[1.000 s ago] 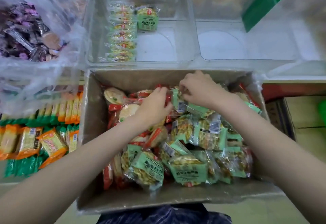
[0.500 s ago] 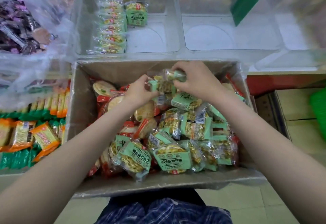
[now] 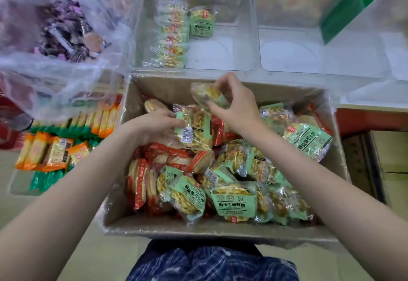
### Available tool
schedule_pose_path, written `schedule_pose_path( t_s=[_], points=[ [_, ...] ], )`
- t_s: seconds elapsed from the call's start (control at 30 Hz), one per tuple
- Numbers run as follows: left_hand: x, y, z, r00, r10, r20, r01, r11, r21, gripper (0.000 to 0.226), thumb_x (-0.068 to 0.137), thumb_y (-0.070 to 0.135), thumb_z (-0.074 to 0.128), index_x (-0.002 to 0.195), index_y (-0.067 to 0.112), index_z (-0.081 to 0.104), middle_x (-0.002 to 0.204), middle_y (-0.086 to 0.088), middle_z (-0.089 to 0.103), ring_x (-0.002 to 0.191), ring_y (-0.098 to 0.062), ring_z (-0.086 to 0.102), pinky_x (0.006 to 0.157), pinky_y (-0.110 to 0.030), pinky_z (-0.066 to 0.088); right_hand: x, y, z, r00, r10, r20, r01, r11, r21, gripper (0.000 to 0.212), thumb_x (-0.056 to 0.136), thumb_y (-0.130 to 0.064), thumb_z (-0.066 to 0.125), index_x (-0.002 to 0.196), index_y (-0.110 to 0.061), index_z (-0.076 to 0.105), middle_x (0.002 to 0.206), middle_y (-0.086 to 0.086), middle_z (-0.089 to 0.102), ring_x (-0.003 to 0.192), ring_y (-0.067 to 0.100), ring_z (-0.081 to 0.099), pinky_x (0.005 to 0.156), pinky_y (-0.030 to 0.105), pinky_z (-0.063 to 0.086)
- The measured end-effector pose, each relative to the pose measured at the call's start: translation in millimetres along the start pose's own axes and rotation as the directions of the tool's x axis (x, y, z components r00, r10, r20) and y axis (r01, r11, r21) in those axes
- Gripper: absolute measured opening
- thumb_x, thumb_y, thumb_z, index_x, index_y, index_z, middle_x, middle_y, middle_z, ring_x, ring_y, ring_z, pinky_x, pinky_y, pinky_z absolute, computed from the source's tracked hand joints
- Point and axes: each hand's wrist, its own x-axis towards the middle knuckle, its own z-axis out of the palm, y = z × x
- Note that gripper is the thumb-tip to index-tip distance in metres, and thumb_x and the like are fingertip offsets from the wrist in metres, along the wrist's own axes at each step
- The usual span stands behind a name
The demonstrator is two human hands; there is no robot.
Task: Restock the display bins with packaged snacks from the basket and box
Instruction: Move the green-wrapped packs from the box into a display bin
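Both forearms are bare from the frame's lower corners up to the wrists, with no sleeves, watch, bracelet or rings showing. The left hand [image 3: 159, 126] and the right hand [image 3: 237, 106] are ungloved, and the fingernails look short and plain, though the picture is too soft to say more about them. At the bottom centre, the person's lap shows a garment [image 3: 212, 263] of dark navy cloth crossed with paler blue and white lines in a plaid pattern, lying in soft folds.

Chinese characters, too small to read surely, on green snack packets [image 3: 235, 203]
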Motion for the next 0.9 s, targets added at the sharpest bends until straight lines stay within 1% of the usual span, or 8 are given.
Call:
schedule_pose_path(
  t_s=[0.13, 0.27, 0.37, 0.47, 0.6, 0.7, 0.83, 0.9],
  points=[
    [2.9, -1.5, -6.5, 0.999, -0.005, 0.047, 0.007, 1.000, -0.029, 0.029, 0.091, 0.010, 0.056, 0.119, 0.005, 0.051, 0.105, -0.011, 0.067, 0.082, -0.027, 0.067, 0.087, -0.046, 0.053, -9.7, 5.0, 15.1, 0.869, -0.067, 0.490, 0.145, 0.982, -0.122, 0.026, 0.083, -0.031, 0.069, 0.104, -0.019, 0.059, 0.120, -0.003, 0.045, 0.109, 0.007, 0.043, 0.095, 0.025, 0.038],
    [3.5, -4.2, -13.9, 0.997, -0.030, 0.072, 0.031, 0.999, -0.017, 0.036, 0.093, 0.010, 0.054, 0.128, 0.007, 0.045, 0.117, -0.014, 0.063, 0.103, -0.033, 0.063, 0.093, -0.049, 0.049, -0.2, 15.8, 4.0, 0.936, 0.103, 0.335, -0.091, 0.994, -0.054, 0.042, 0.085, -0.024, 0.067, 0.123, -0.016, 0.053, 0.131, 0.001, 0.044, 0.115, 0.013, 0.049, 0.100, 0.033, 0.045],
    [2.5, -3.5, -12.7, 0.996, -0.009, 0.091, 0.010, 1.000, -0.006, 0.028, 0.094, 0.008, 0.051, 0.122, 0.009, 0.048, 0.111, -0.011, 0.066, 0.102, -0.028, 0.063, 0.087, -0.040, 0.053, 5.3, 22.2, 6.3, 0.834, 0.244, 0.495, -0.099, 0.948, -0.301, 0.090, 0.074, -0.040, 0.075, 0.146, -0.021, 0.024, 0.151, 0.001, 0.030, 0.136, 0.021, 0.028, 0.112, 0.044, 0.026],
    [-1.9, -0.1, -15.0, 0.993, 0.048, 0.107, -0.054, 0.997, 0.052, 0.031, 0.091, 0.010, 0.056, 0.120, 0.016, 0.048, 0.117, -0.005, 0.063, 0.104, -0.020, 0.062, 0.083, -0.029, 0.054, 9.7, 17.3, 8.2, 0.818, 0.232, 0.527, -0.127, 0.965, -0.228, 0.102, 0.070, -0.034, 0.080, 0.148, -0.022, 0.016, 0.150, 0.003, 0.030, 0.136, 0.020, 0.031, 0.110, 0.038, 0.026],
    [-12.9, 10.6, -23.7, 0.956, 0.271, 0.114, -0.275, 0.961, 0.024, 0.039, 0.087, -0.002, 0.055, 0.122, 0.016, 0.050, 0.112, 0.001, 0.067, 0.106, -0.017, 0.062, 0.093, -0.033, 0.048, 22.3, 8.5, -22.3, 0.844, 0.290, 0.451, -0.388, 0.911, 0.142, 0.059, 0.073, -0.012, 0.075, 0.125, -0.019, 0.048, 0.121, 0.002, 0.057, 0.103, 0.014, 0.060, 0.087, 0.030, 0.053],
    [-19.2, 15.9, -26.9, 0.872, 0.489, 0.006, -0.488, 0.871, -0.053, 0.042, 0.082, -0.014, 0.053, 0.103, 0.022, 0.058, 0.117, 0.002, 0.062, 0.107, -0.017, 0.059, 0.085, -0.029, 0.054, 32.0, 10.6, -50.7, 0.836, 0.335, 0.436, -0.537, 0.663, 0.521, 0.021, 0.077, 0.000, 0.064, 0.095, -0.008, 0.056, 0.096, 0.004, 0.064, 0.080, 0.013, 0.067, 0.068, 0.026, 0.057],
    [-12.7, 3.6, -22.3, 0.714, 0.699, 0.031, -0.606, 0.595, 0.528, 0.059, 0.073, -0.015, 0.058, 0.079, 0.042, 0.066, 0.141, 0.006, 0.036, 0.138, -0.026, 0.023, 0.111, -0.054, 0.023, 32.9, 22.3, -59.8, 0.795, 0.327, 0.510, -0.598, 0.561, 0.573, 0.020, 0.079, -0.016, 0.061, 0.098, -0.010, 0.056, 0.091, -0.002, 0.064, 0.087, 0.014, 0.060, 0.086, 0.036, 0.050],
    [-9.1, -9.2, -17.4, 0.729, 0.673, 0.122, -0.550, 0.471, 0.689, 0.057, 0.072, -0.018, 0.052, 0.088, 0.035, 0.068, 0.149, 0.003, 0.025, 0.143, -0.026, 0.003, 0.116, -0.051, 0.006, 30.6, 22.0, -55.7, 0.766, 0.419, 0.487, -0.638, 0.586, 0.500, 0.011, 0.087, -0.015, 0.056, 0.097, -0.012, 0.056, 0.090, -0.003, 0.062, 0.083, 0.011, 0.058, 0.071, 0.026, 0.051]
  ],
)
